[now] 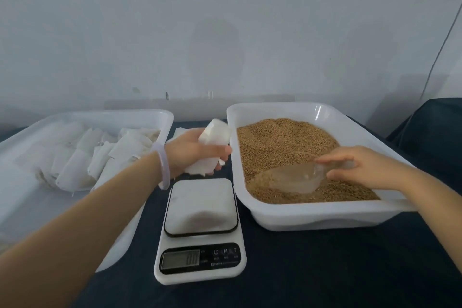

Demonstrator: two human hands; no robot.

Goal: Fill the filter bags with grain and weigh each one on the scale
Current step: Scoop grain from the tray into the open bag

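Table (325,270): a dark cloth covers it, and everything stands on it.
Scale (200,232): in the middle, close to the near edge. Its plate is bare. The display is lit, but I cannot read the digits.
Bag tray (25,182): a white tray along the left edge, with a loose heap of spare bags (100,152) in its far half.
Grain tray (325,217): a white tray on the right side, just beside the scale. The brown grain (280,142) is piled higher toward the far end.
Right hand (360,167): over the near right part of the grain tray, fingers closed round the handle of a clear scoop (292,179). The scoop's bowl lies low in the grain and points left.
Left hand (197,152): above the gap between the trays, just past the scale's far edge, with a pale bracelet (163,165) on the wrist. It is wrapped round the middle of the filter bag (212,147), which is in the air, not on the scale.
Bag ends: one pokes up beyond the fingers and the other hangs crumpled below the palm.
Handling, to my eye: the bag looks thin, limp and nearly weightless, and squeezed like this its mouth is probably pinched flat. It would be better pinched at the rim and held open under the scoop. Once filled it should sag, so it will want support from below.
Grain: it is loose and will likely spill off a tilted scoop.
Wall (225,32): plain and pale, behind the far edge.
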